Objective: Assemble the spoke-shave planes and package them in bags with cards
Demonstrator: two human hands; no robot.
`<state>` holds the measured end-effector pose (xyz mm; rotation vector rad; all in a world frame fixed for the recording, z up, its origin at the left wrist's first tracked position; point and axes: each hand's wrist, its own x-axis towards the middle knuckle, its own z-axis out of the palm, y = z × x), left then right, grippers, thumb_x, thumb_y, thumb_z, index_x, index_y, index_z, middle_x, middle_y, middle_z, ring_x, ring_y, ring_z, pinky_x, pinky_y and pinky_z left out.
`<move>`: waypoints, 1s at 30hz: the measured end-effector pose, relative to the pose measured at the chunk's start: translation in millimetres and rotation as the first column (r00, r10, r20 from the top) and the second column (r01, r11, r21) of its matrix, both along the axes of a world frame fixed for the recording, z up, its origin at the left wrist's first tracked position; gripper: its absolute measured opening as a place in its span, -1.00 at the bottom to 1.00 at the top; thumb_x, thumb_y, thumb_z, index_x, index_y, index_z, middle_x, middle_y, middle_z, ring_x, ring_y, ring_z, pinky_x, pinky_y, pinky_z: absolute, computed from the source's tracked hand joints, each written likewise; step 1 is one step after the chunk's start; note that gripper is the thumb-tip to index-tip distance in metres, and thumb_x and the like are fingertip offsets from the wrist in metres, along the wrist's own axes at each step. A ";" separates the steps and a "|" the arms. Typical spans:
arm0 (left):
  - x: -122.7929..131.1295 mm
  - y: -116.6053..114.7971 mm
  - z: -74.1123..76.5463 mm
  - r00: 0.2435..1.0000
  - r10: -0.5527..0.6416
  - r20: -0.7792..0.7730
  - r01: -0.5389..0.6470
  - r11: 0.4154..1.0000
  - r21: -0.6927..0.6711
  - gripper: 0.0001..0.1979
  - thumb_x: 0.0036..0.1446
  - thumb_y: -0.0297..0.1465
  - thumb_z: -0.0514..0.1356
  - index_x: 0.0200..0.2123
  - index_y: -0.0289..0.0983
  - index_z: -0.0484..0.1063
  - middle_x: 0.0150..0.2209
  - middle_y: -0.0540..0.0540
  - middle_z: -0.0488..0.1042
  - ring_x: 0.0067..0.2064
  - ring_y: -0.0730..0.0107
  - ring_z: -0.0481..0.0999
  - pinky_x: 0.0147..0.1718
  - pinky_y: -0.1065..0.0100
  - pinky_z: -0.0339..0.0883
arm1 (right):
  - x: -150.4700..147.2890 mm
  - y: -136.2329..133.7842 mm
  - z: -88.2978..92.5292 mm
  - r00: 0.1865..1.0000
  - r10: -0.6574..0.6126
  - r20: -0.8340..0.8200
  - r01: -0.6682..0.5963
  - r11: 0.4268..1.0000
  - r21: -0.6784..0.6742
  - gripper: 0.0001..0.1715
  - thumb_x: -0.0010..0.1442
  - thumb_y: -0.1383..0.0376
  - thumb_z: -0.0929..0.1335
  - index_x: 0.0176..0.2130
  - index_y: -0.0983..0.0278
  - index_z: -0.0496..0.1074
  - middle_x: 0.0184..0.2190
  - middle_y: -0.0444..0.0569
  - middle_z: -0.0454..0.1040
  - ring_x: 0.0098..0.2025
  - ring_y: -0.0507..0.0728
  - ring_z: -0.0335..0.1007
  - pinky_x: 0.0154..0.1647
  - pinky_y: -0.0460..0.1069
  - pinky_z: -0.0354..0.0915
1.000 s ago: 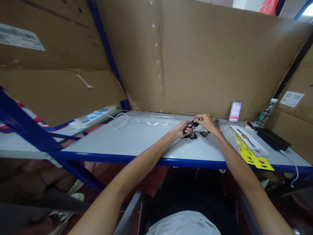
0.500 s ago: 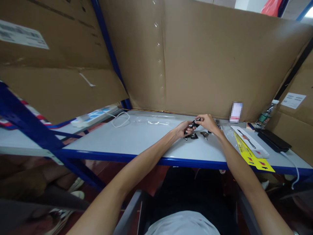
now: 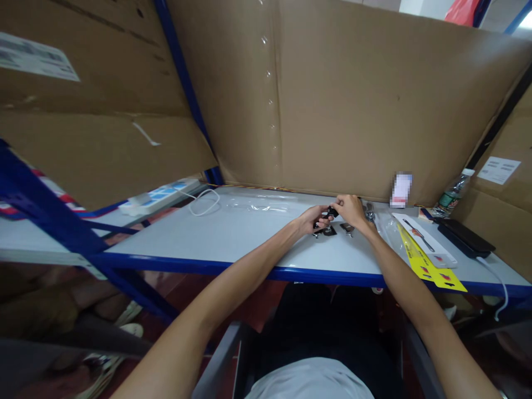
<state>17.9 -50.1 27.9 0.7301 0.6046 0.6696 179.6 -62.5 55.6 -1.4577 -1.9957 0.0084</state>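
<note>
Fingers of my left hand [image 3: 315, 218] are wrapped round a small black object [image 3: 331, 211], too small to name for sure. My right hand [image 3: 349, 209] is closed on the upper end of the same black object, its fingertips against it. Below the hands, small dark pieces [image 3: 330, 230] with metal parts lie on the white table [image 3: 245, 238]. Another dark piece with a metal part [image 3: 347, 228] sits under my right wrist. Behind that wrist are shiny metal items [image 3: 369, 212], partly hidden by it.
On the right lie yellow-and-white packaging cards [image 3: 428, 244], a black case [image 3: 465, 237] with a white cable, a plastic bottle [image 3: 453, 194] and an upright phone [image 3: 401, 190]. Clear plastic wrap [image 3: 261, 205] and a power strip [image 3: 162, 197] are left. Cardboard walls [image 3: 341, 100] enclose the table.
My right hand has shifted slightly, its fingers turning a little on the end of the black object. My left hand keeps its hold in nearly the same place.
</note>
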 end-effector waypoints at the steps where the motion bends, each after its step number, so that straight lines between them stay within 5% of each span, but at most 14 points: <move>1: 0.0 0.6 -0.4 1.000 0.003 0.001 -0.003 1.000 0.001 -0.91 0.33 -0.44 0.06 -0.28 -0.26 0.27 -0.52 0.07 0.26 -0.73 0.68 0.04 -0.82 0.63 -0.17 | -1.0 1.0 -0.3 0.998 0.017 -0.054 -0.019 1.000 -0.023 -0.73 0.25 0.20 0.41 -0.40 0.30 0.61 -0.46 -0.03 0.59 -0.40 0.08 0.43 -0.37 -0.07 0.11; 6: -0.4 1.0 0.2 0.999 0.037 -0.035 -0.036 0.999 0.031 -0.89 0.34 -0.47 0.01 -0.29 -0.27 0.26 -0.51 0.06 0.28 -0.73 0.70 0.05 -0.82 0.64 -0.17 | 1.7 5.1 1.8 0.974 0.071 -0.217 -0.077 0.997 -0.018 -0.68 0.25 0.20 0.37 -0.40 0.31 0.63 -0.53 -0.09 0.54 -0.45 0.05 0.38 -0.38 -0.08 0.13; 14: -0.8 -2.4 2.0 0.999 0.044 -0.030 -0.043 0.999 0.025 -0.91 0.31 -0.49 0.05 -0.29 -0.27 0.28 -0.53 0.06 0.27 -0.73 0.69 0.05 -0.82 0.64 -0.18 | 6.5 -2.6 8.1 0.998 0.062 0.026 -0.061 0.998 -0.030 -0.77 0.19 0.19 0.46 -0.17 0.18 0.67 -0.40 -0.08 0.62 -0.36 0.08 0.45 -0.35 -0.07 0.14; 23: 5.8 -14.8 9.9 0.984 0.051 -0.173 -0.035 0.995 0.097 -0.73 0.45 -0.36 -0.12 -0.30 -0.27 0.25 -0.57 0.05 0.28 -0.74 0.69 -0.01 -0.80 0.62 -0.23 | 2.3 -1.1 -0.1 0.980 -0.025 0.199 0.022 1.000 0.018 -0.75 0.31 0.17 0.39 -0.28 0.23 0.63 -0.31 0.06 0.65 -0.26 0.15 0.51 -0.35 -0.05 0.11; 30: 5.4 -19.8 13.7 0.969 0.116 -0.218 -0.080 0.982 0.168 -0.74 0.43 -0.36 -0.10 -0.32 -0.28 0.25 -0.58 0.03 0.29 -0.73 0.69 -0.01 -0.79 0.60 -0.22 | 5.2 8.0 -1.4 0.999 -0.019 -0.051 0.021 0.999 0.044 -0.57 0.33 0.13 0.32 -0.47 0.27 0.56 -0.53 -0.06 0.53 -0.45 0.07 0.36 -0.39 -0.06 0.07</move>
